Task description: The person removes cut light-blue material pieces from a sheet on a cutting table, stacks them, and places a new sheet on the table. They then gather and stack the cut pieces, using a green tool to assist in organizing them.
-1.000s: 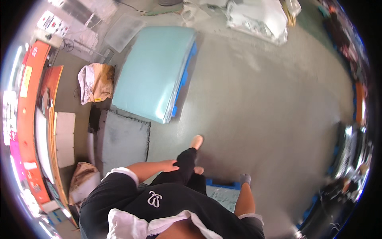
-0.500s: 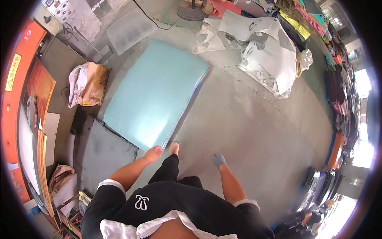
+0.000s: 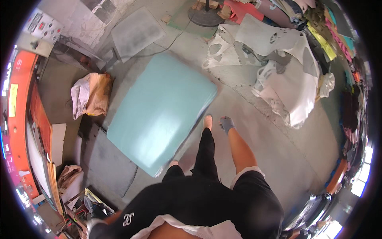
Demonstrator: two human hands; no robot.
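A pale blue-green stack of sheets (image 3: 159, 107) lies on the floor in front of me, its smooth top shining near the close corner. My right hand (image 3: 227, 124), in a grey glove with bare fingertips, reaches forward to the right of the stack, apart from it. It holds nothing, and its fingers look loosely apart. Of my left arm only a sliver shows by the sleeve at the lower left; the left hand is out of sight. My feet (image 3: 207, 122) stand along the stack's near right side.
White cut-out sheet scrap (image 3: 292, 79) is heaped on the far right floor. A brown paper sack (image 3: 97, 95) stands left of the stack, near an orange machine frame (image 3: 22, 119). A cable (image 3: 175, 42) crosses the floor beyond. Piled coloured material (image 3: 326, 44) lines the right side.
My left hand has left the stack's near corner and gone out of view. My right hand has reached farther forward. I have stepped forward along the stack, one foot ahead.
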